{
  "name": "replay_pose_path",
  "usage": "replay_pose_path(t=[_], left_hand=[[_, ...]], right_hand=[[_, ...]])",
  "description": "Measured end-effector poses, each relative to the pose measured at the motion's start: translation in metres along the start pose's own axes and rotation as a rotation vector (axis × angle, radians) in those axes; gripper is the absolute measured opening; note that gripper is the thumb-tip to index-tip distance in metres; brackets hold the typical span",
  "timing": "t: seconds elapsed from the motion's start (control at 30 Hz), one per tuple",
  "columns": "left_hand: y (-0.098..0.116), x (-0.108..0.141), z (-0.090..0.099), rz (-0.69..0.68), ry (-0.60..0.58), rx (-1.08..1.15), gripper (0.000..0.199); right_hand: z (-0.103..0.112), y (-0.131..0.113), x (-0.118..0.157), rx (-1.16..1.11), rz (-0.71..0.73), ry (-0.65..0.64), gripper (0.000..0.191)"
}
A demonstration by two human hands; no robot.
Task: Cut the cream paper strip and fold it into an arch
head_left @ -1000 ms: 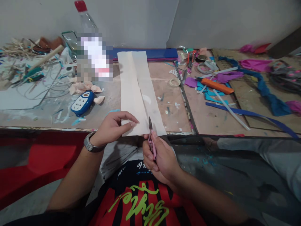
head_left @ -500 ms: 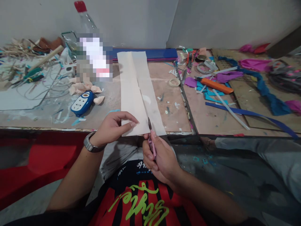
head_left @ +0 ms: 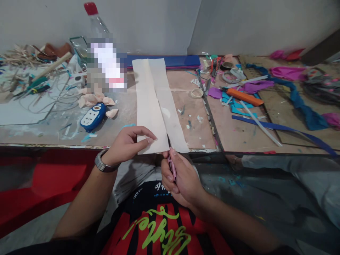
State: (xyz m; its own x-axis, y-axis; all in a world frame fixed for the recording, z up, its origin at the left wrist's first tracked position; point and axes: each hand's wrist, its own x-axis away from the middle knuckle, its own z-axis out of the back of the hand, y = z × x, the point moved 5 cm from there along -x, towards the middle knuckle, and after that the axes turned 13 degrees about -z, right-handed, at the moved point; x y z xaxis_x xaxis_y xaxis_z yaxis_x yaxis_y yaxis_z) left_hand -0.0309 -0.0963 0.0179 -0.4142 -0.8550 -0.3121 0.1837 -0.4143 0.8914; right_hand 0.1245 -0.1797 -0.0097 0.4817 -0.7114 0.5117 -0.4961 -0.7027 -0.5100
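Observation:
A long cream paper sheet [head_left: 148, 106] lies lengthwise across the table, its near end at the table's front edge. A slit or folded edge runs up its middle. My left hand [head_left: 130, 141], with a metal watch on the wrist, holds the sheet near its lower left, thumb and index fingertips close together on the paper. My right hand [head_left: 183, 173] is closed around pink-handled scissors [head_left: 172, 165]. Their dark blades point away from me and sit at the line in the paper; my fingers hide much of the handles.
A blue and white power socket [head_left: 92, 117] stands left of the paper, near a bottle with a red cap [head_left: 90, 8]. To the right lie a tape roll [head_left: 197, 93], an orange cutter [head_left: 244, 96] and coloured scraps. A red chair [head_left: 61, 177] is at lower left.
The scissor blades have closed and now show as a thinner dark line at the paper. The near right corner of the sheet has shifted slightly right. My left hand stays in place.

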Motion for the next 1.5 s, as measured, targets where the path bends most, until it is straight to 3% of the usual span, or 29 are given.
replay_pose_path(t=[0.23,0.4,0.7,1.3,1.5], left_hand=[[0.001,-0.001,0.000,0.007,-0.011,-0.001,0.014],[-0.001,-0.002,0.002,-0.026,0.052,0.043,0.026],[-0.003,-0.002,0.003,0.064,0.098,0.070,0.021],[-0.006,0.001,0.002,0.072,0.057,0.076,0.017],[-0.005,0.000,0.002,0.055,0.028,0.056,0.017]], right_hand=[[-0.001,-0.001,0.001,0.006,-0.005,0.008,0.041],[-0.002,0.001,0.002,0.023,-0.001,0.005,0.043],[0.000,0.010,0.004,0.095,0.041,0.010,0.040],[-0.001,0.007,0.004,0.005,-0.014,-0.021,0.040],[-0.001,0.006,0.002,-0.020,-0.010,-0.031,0.051]])
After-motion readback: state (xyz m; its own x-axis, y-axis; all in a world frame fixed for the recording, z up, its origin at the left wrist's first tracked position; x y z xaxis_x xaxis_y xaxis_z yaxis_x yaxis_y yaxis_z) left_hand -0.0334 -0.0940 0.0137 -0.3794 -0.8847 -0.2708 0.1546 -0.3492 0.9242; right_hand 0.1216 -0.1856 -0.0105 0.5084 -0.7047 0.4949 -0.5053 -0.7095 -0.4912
